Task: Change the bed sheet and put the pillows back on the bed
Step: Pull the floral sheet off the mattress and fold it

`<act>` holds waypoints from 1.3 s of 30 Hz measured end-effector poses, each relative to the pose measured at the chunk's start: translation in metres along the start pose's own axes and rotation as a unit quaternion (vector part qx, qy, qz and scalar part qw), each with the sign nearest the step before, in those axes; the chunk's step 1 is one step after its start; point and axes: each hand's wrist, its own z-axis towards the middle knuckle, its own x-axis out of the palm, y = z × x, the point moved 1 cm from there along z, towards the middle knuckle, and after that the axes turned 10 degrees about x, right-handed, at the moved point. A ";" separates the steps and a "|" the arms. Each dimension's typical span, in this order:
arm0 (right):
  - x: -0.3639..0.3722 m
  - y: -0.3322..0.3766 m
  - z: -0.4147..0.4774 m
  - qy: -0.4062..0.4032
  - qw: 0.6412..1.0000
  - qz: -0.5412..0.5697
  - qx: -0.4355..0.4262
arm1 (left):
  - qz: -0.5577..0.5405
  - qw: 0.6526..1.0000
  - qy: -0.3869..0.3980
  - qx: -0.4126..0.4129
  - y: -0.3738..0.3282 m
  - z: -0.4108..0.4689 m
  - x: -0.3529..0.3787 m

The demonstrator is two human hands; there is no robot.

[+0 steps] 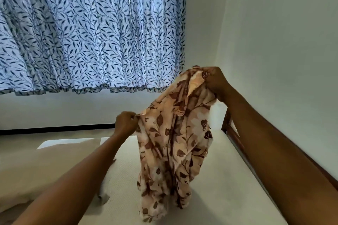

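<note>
A peach sheet with a brown flower print (173, 144) hangs bunched in the air over the bare cream mattress (228, 179). My right hand (213, 80) grips its upper edge high up, near the wall corner. Lower and to the left, my left hand (126, 122) pinches another edge of the sheet. The sheet's bottom folds rest on the mattress. A beige pillow (45, 166) lies on the left side, partly behind my left forearm.
A brown wooden bed frame (236, 133) runs along the right wall. A blue leaf-patterned curtain (87, 29) hangs over the far wall. The floor shows beyond the mattress's far end.
</note>
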 end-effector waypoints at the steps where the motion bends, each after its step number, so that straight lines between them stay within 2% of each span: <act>1: -0.006 -0.009 0.001 -0.020 0.999 -0.049 0.012 | -0.027 0.999 -0.027 0.004 -0.010 0.007 -0.006; 2: -0.008 -0.017 0.001 -0.014 0.996 -0.088 0.021 | -0.050 0.998 -0.043 0.007 -0.025 0.014 -0.011; 4: 0.004 -0.020 -0.011 0.058 0.990 -0.126 0.017 | -0.083 0.994 -0.047 0.052 -0.063 0.024 -0.019; 6: 0.030 -0.017 -0.021 0.132 0.982 -0.137 -0.011 | -0.118 0.986 -0.022 0.119 -0.102 0.031 -0.020; 8: 0.054 -0.017 -0.022 0.156 0.978 -0.135 -0.037 | -0.138 0.976 0.002 0.167 -0.129 0.036 -0.018; 11: 0.065 -0.014 -0.016 0.159 0.981 -0.108 0.001 | -0.215 0.963 0.006 0.164 -0.146 0.043 -0.025; 13: 0.061 -0.012 -0.013 0.189 0.974 -0.127 -0.015 | -0.277 0.949 0.028 0.147 -0.141 0.041 -0.030; 15: 0.059 -0.010 -0.014 0.221 0.959 -0.172 -0.034 | -0.252 0.955 0.055 0.145 -0.129 0.038 -0.029; 18: 0.063 -0.015 -0.014 0.200 0.964 -0.168 -0.049 | -0.241 0.960 0.073 0.124 -0.109 0.026 -0.021; 21: 0.063 -0.021 -0.010 0.135 0.986 -0.092 -0.034 | -0.255 0.957 0.111 0.081 -0.086 0.008 -0.012; 23: 0.062 -0.016 -0.010 0.115 0.992 -0.054 -0.023 | -0.161 0.978 0.108 0.071 -0.065 0.000 -0.001; 25: 0.063 -0.007 -0.011 0.124 0.991 -0.036 -0.027 | -0.063 0.994 0.071 0.056 -0.046 -0.001 0.010; 28: 0.060 0.001 -0.010 0.114 0.993 0.013 -0.029 | -0.010 0.999 0.033 0.008 -0.013 -0.004 0.023; 32: 0.026 -0.003 0.001 0.009 0.995 0.095 0.007 | 0.072 0.992 0.051 -0.091 0.053 -0.021 0.030; 34: 0.006 -0.010 0.003 -0.027 0.993 0.110 0.026 | 0.065 0.986 0.031 -0.151 0.074 -0.023 0.018; 36: -0.005 -0.018 0.000 -0.026 0.995 0.092 0.035 | 0.022 0.985 -0.016 -0.172 0.067 -0.015 0.003; 39: -0.001 -0.021 -0.009 0.049 0.997 0.054 0.040 | -0.092 0.986 -0.064 -0.120 0.009 0.011 -0.016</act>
